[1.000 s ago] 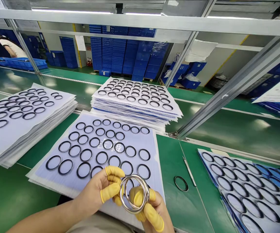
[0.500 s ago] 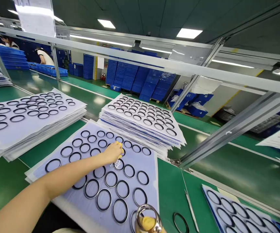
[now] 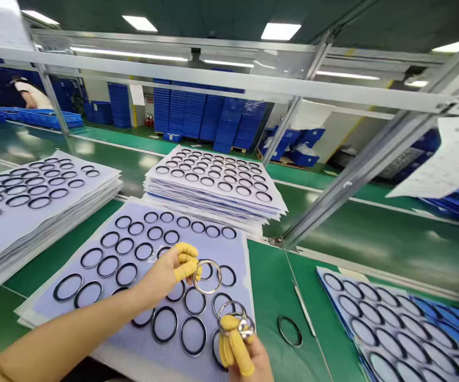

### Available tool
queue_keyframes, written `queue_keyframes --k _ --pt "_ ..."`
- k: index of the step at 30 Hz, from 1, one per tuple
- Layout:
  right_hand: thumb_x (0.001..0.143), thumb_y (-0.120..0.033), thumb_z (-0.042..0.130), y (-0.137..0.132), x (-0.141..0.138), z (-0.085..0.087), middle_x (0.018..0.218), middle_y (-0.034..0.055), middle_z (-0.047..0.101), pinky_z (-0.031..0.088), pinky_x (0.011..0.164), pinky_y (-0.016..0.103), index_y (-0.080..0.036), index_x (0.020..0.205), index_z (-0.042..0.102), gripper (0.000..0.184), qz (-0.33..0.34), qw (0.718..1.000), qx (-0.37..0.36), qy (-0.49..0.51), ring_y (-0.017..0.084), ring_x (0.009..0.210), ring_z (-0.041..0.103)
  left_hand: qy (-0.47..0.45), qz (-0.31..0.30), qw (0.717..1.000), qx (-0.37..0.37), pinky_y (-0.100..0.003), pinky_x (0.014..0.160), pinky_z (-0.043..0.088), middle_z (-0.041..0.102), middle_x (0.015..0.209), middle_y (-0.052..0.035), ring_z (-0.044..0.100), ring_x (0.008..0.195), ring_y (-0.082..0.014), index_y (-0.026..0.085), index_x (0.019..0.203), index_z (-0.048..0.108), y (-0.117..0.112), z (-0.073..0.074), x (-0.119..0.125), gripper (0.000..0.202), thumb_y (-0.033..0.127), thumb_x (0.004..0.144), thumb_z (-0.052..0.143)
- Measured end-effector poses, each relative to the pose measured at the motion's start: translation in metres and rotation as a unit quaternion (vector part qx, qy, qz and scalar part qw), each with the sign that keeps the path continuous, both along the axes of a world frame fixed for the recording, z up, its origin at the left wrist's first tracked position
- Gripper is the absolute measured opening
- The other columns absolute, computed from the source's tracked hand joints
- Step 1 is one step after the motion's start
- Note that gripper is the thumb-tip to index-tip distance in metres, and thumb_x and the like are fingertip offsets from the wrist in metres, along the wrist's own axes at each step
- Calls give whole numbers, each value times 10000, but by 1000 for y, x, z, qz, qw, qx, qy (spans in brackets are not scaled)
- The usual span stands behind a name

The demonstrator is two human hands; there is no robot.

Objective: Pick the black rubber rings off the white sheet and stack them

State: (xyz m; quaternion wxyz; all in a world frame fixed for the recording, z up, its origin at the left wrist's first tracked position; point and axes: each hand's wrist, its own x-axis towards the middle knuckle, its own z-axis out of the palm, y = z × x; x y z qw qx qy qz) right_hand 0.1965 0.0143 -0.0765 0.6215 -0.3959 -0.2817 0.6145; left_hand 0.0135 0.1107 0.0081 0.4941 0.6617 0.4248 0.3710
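My left hand (image 3: 161,278), in a yellow finger cot, pinches a thin metal ring (image 3: 208,293) above a white sheet (image 3: 237,276) set with black rubber rings (image 3: 165,324). My right hand (image 3: 249,355), its fingers also in yellow cots, holds a small bunch of metal rings (image 3: 231,312) low over the sheet's near right corner. The bunch hides part of the sheet and a few black rings. The two hands are apart.
A loose black ring (image 3: 290,331) and a slim metal tool (image 3: 304,310) lie on the green bench (image 3: 269,297) to the right. Stacks of ringed sheets (image 3: 213,209) stand behind, with another stack (image 3: 34,228) left and a blue-edged sheet (image 3: 392,339) right. A person works far back among blue crates (image 3: 42,119).
My left hand has come back from the far side of the sheet with a metal ring pinched in it. My right hand has risen higher into view with its rings.
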Motion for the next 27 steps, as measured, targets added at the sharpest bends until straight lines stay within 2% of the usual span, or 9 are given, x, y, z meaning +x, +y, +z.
queue_keyframes --k 3,5,8,11,16,19,23,27 --pt "667 -451 803 -1 -14 12 491 -31 532 333 465 229 -189 745 736 281 -11 1000 2 -14 86 445 415 -200 -13 973 -115 -220 596 473 583 755 15 562 633 -97 198 995 490 -33 6 4 282 368 827 639" --pt "681 -450 794 -5 -17 21 483 -38 516 325 482 230 -179 719 720 284 -12 1000 4 -12 84 456 398 -262 -44 954 -142 -209 603 476 594 772 18 561 639 -88 212 992 529 -48 3 5 302 354 790 702" --pt "695 -449 783 -10 -17 31 477 -47 492 316 479 224 -181 710 713 278 -3 1000 22 18 79 451 370 -267 -87 949 -145 -210 668 485 631 860 11 586 744 -97 264 1046 572 -64 -5 4 254 298 823 687" --pt "705 -433 779 -13 -15 39 498 -42 502 322 482 219 -197 737 729 244 8 998 34 58 77 457 369 -241 -103 956 -129 -224 767 479 655 919 25 588 826 -99 338 1141 570 -74 -10 -1 345 224 835 680" --pt "703 -428 781 -15 -15 40 514 -38 502 321 492 227 -210 772 744 232 26 995 22 93 81 469 371 -229 -116 959 -116 -233 830 457 676 898 46 594 842 -90 396 1218 536 -82 -6 -6 457 190 836 680" --pt "709 -425 776 -19 -16 39 529 -35 510 331 506 243 -219 797 739 227 38 995 15 93 90 479 390 -263 -124 943 -160 -243 796 470 668 874 38 609 815 -94 372 1218 539 -80 -2 -3 441 231 829 692" --pt "661 -450 806 -26 -18 43 535 -28 536 315 499 243 -219 757 731 261 19 996 -2 89 85 467 394 -322 -123 913 -216 -213 667 473 608 782 41 608 679 -71 313 1173 567 -74 -2 1 394 285 809 713" --pt "610 -467 830 -30 -19 47 515 -28 533 314 485 249 -210 723 715 303 -1 997 -17 73 90 452 386 -332 -121 904 -242 -185 612 450 579 763 47 593 622 -49 286 1130 577 -70 -3 3 393 301 775 745"
